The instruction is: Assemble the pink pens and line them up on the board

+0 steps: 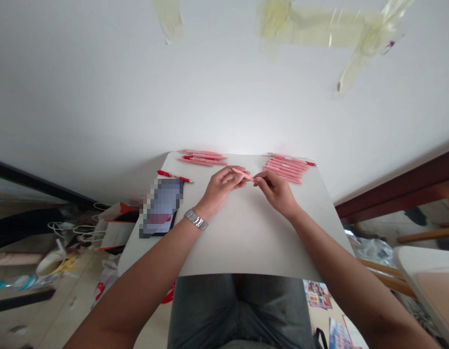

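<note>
Around the frame's centre, the left hand (pixel 221 184) has its fingers curled lightly closed on a slim pink pen (pixel 242 173), and the right hand (pixel 278 189) pinches the pen's lower-right end between thumb and fingertips. A silver metal-link watch (pixel 195 219) circles the left wrist. Farther up the white rounded-corner table (pixel 246 237), a loose bunch of pink and red pens (pixel 200 162) lies left of centre, a tighter row of mostly pink pens (pixel 286 169) right of centre. A red pen with a pale middle (pixel 165 173) lies at centre-left, just above a dark, flat rectangular device (pixel 161 206).

Phone screen (pixel 162 198) pixelated at left on white table (pixel 246 242), pink pens (pixel 285 169) with illegible labels (pixel 288 158) at its far right, trousers (pixel 206 315) cropped below it
</note>
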The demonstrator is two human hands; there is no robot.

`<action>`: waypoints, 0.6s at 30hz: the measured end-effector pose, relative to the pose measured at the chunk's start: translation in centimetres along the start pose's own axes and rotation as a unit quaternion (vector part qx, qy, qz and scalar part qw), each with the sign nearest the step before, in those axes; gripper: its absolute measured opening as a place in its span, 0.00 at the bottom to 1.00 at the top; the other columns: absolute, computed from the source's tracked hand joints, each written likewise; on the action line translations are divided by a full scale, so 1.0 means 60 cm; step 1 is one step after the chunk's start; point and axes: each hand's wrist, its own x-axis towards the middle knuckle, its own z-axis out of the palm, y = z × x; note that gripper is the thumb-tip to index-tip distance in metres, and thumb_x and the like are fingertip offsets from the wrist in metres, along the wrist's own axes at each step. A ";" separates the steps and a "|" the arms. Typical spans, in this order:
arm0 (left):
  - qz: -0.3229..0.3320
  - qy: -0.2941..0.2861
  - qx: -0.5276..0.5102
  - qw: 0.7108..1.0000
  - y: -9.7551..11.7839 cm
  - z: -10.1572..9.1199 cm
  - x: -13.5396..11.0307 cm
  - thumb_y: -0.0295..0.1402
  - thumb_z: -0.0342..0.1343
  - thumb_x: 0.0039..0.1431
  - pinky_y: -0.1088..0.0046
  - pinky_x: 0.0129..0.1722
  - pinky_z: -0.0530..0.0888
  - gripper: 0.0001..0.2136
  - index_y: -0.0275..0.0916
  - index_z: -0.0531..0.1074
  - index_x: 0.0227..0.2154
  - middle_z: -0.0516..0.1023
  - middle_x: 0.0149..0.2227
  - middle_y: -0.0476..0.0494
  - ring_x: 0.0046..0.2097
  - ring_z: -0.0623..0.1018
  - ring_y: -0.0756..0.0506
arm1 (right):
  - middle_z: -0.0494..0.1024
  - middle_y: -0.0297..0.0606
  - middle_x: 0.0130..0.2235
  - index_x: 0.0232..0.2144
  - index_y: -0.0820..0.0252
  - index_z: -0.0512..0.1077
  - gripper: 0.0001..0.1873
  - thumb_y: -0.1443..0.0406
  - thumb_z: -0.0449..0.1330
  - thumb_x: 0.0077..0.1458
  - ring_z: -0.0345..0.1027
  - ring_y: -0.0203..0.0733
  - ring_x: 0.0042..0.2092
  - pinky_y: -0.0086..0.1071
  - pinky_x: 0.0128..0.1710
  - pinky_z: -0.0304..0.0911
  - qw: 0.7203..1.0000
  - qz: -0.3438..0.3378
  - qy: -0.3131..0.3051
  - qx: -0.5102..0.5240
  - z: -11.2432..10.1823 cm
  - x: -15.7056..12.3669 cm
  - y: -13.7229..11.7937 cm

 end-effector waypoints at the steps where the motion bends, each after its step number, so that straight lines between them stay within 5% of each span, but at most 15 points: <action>1: -0.003 0.001 0.002 1.000 0.000 0.000 0.000 0.44 0.69 0.62 0.61 0.55 0.80 0.15 0.40 0.80 0.46 0.84 0.50 0.39 0.54 0.83 0.40 | 0.80 0.37 0.36 0.44 0.56 0.75 0.13 0.53 0.60 0.70 0.67 0.37 0.31 0.33 0.33 0.62 1.000 -0.002 0.005 0.001 0.000 0.000 0.000; 4: -0.009 0.006 -0.001 1.000 0.001 -0.002 0.000 0.45 0.70 0.61 0.61 0.55 0.79 0.18 0.40 0.80 0.48 0.84 0.50 0.38 0.52 0.84 0.40 | 0.77 0.34 0.39 0.48 0.54 0.70 0.15 0.57 0.66 0.64 0.63 0.34 0.29 0.32 0.30 0.59 1.000 -0.016 0.013 0.004 0.000 0.000 0.004; 9: -0.009 0.010 -0.008 1.000 -0.002 -0.003 0.001 0.45 0.70 0.60 0.60 0.55 0.79 0.19 0.40 0.80 0.50 0.84 0.51 0.37 0.53 0.84 0.40 | 0.74 0.30 0.33 0.40 0.54 0.68 0.09 0.62 0.65 0.62 0.62 0.34 0.28 0.31 0.29 0.57 1.000 -0.018 0.015 -0.017 0.000 0.000 0.012; 18: 0.007 0.012 -0.007 1.000 -0.001 -0.003 0.002 0.45 0.70 0.60 0.58 0.58 0.78 0.18 0.41 0.82 0.48 0.84 0.51 0.38 0.57 0.81 0.39 | 0.78 0.36 0.36 0.41 0.56 0.73 0.13 0.53 0.60 0.70 0.65 0.37 0.31 0.33 0.32 0.60 0.999 -0.020 -0.002 -0.046 -0.001 -0.001 0.013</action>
